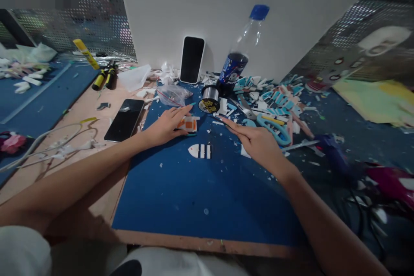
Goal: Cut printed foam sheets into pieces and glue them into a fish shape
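On the blue mat (200, 198), my left hand (166, 126) rests with its thumb and index finger spread around a small flat orange-and-white piece (190, 125). Its other fingers partly cover that piece. My right hand (254, 138) is closed, its fingers pressed together and pointing left towards the same piece. A slim, dark-tipped thing seems to be in them, too small to make out. Below and between the hands lie a white pointed piece (194, 151) and two white strips (205, 151), side by side with narrow gaps. A spool of clear line (210, 99) stands just beyond.
Scissors (274, 129) and many blue-and-white scraps (281, 97) lie at right, near a glue gun (333, 151). A cola bottle (234, 67) and upright phone (192, 60) stand behind. Another phone (125, 120), cables (42, 138) and yellow-handled pliers (105, 75) are left.
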`<state>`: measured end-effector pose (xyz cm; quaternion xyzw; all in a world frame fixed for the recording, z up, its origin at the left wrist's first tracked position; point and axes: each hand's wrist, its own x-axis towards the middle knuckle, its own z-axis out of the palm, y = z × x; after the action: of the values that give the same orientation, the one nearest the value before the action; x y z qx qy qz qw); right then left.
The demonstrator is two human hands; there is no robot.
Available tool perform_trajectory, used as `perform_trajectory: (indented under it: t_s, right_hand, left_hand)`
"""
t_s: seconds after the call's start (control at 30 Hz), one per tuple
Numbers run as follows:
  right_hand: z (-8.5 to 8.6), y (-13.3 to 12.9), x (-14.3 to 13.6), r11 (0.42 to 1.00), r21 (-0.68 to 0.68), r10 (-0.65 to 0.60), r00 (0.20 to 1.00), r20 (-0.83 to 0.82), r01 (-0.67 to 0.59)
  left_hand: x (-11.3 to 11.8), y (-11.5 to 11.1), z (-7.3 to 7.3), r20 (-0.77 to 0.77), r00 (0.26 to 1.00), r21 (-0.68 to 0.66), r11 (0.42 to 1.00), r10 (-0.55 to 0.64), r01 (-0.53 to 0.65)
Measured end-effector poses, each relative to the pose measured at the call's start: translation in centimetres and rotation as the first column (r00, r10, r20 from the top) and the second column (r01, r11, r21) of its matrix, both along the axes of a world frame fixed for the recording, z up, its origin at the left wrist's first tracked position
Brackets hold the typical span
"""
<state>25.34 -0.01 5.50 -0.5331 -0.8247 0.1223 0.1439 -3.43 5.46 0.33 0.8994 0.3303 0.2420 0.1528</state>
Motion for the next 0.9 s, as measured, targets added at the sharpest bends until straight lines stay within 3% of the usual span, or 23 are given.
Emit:
perform_trajectory:
  t_s: [0.13,0.3,0.43,0.5,0.6,0.7,0.77,0.9]
  right_hand:
    - [-0.9,0.1,-0.4,0.998,0.065,0.012,0.999,0.043,-0.015]
    - [-1.4,0.0,-0.6,0.988,0.152,-0.034,0.999,0.034,0.028]
    - [-1.0,-0.1,-0.7,0.97,0.232,-0.074,0.997,-0.005,0.073]
    - [-0.6,-0.2,-0.8,0.965,0.245,-0.083,0.996,-0.041,0.091]
    - [-0.2,-0.7,-1.1,0.988,0.101,-0.085,0.964,-0.251,0.113]
    - [-0.1,-1.3,-1.6,0.986,-0.085,-0.165,0.833,-0.528,0.142]
    - [-0.1,-1.5,-1.8,0.975,-0.122,-0.22,0.775,-0.592,0.184]
    - [0.3,-1.3,-1.7,0.959,-0.152,-0.282,0.738,-0.613,0.24]
  left_hand:
    - [0.2,-0.2,0.2,0.042,0.993,-0.043,0.993,0.113,-0.111]
    - [0.6,-0.5,0.7,0.177,0.973,-0.147,0.981,0.15,-0.125]
    - [1.0,-0.7,0.7,0.384,0.893,-0.286,0.95,0.233,-0.125]
    - [1.3,-0.9,0.6,0.484,0.837,-0.373,0.925,0.257,-0.068]
    - [2.0,-1.4,0.9,0.602,0.757,-0.467,0.881,0.254,0.076]
    - [2.6,-2.1,1.4,0.678,0.691,-0.514,0.834,0.252,0.2]
    - [2.8,-2.4,1.7,0.706,0.659,-0.534,0.806,0.259,0.254]
    - [2.8,-2.4,1.7,0.73,0.61,-0.566,0.773,0.308,0.287]
